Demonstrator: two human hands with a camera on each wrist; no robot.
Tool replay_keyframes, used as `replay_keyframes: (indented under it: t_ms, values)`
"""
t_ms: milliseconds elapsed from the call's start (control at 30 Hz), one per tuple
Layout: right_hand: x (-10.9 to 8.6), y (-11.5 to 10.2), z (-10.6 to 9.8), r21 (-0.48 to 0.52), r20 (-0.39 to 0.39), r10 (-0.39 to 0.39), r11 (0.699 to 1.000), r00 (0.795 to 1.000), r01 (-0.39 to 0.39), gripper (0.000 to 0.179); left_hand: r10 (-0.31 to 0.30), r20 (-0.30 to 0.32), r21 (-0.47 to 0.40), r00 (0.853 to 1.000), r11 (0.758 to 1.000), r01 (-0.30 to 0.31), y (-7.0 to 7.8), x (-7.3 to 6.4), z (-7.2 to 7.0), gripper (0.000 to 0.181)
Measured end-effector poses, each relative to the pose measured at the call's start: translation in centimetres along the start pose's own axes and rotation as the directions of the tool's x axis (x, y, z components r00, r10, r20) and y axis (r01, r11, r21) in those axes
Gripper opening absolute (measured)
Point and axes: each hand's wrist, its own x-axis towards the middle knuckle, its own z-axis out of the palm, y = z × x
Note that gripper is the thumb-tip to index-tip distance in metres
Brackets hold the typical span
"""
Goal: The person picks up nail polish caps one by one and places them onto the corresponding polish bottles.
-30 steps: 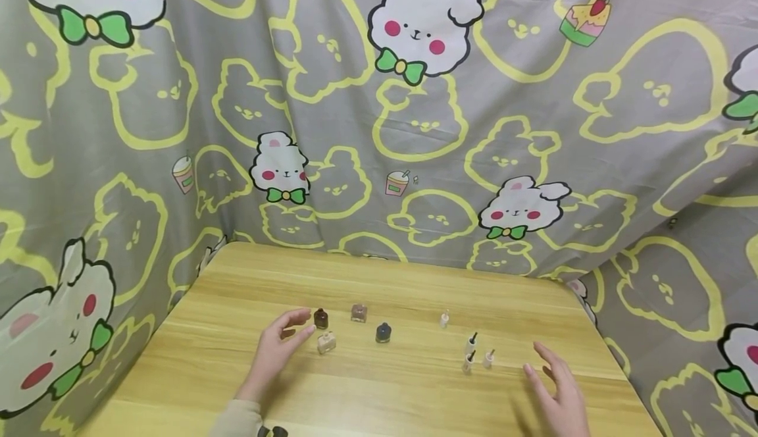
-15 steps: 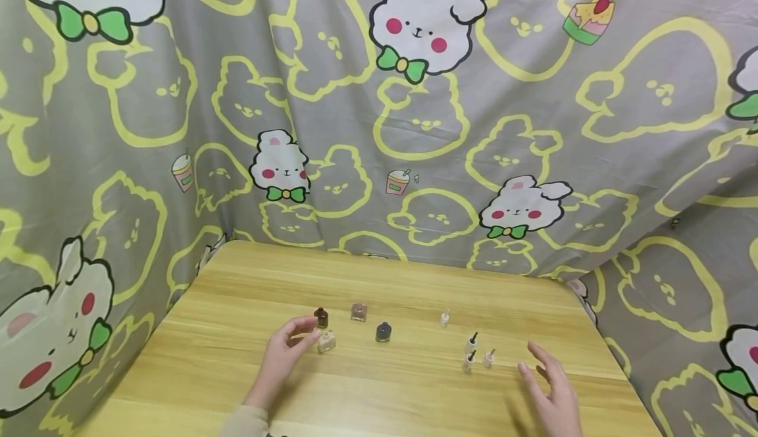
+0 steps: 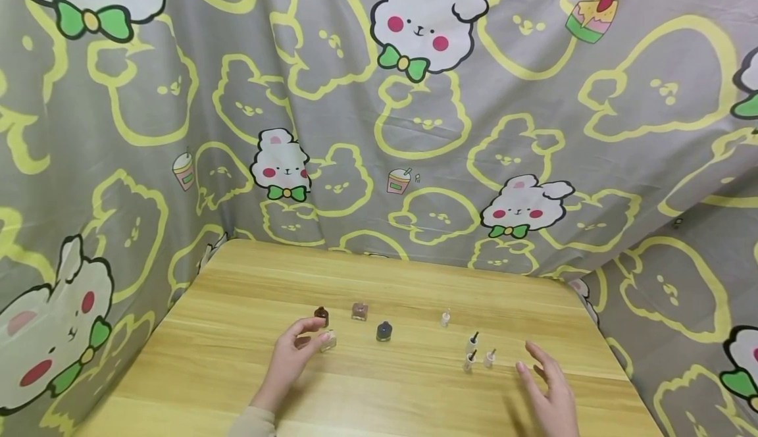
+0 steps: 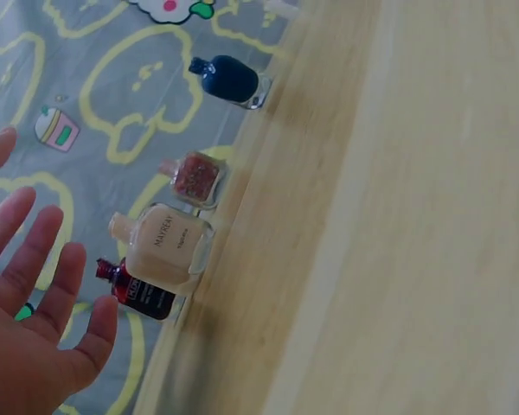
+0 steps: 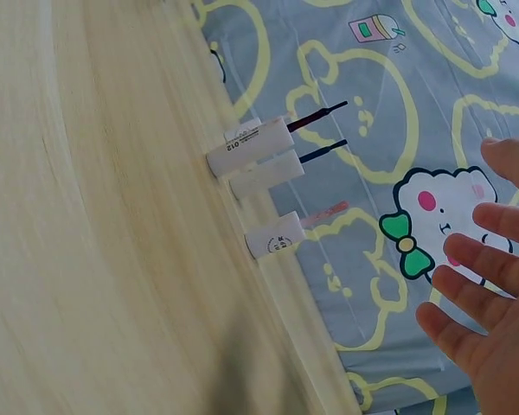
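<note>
Bottle of beige polish [image 4: 166,251] stands on the tabletop [image 3: 403,401] just beside the left hand [image 3: 295,348], which is relaxed and holds nothing; the right hand [image 3: 551,387], also relaxed and holding nothing, is near three white brush caps [image 5: 266,176].

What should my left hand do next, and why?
Probably pinch the beige bottle with the left hand: its neck has no cap, the hand's spread fingers are close by and hold nothing, and loose brush caps stand near the right hand.
</note>
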Motion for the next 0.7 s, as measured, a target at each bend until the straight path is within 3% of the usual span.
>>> replay_keyframes:
  t_ms: [400,700]
  values:
    - [0.0,-0.1,0.5,0.056,-0.003,0.046,0.997,0.999,-0.045,0.039,-0.11,0.002,-0.029,0.994,0.993,0.11,-1.4,0.4,0.6,0.042]
    - [0.5,-1.4,1.5,0.111,-0.017,0.042,0.993,0.999,-0.04,0.038,-0.179,-0.003,-0.061,0.984,0.982,0.179,-2.0,0.5,0.7,0.051]
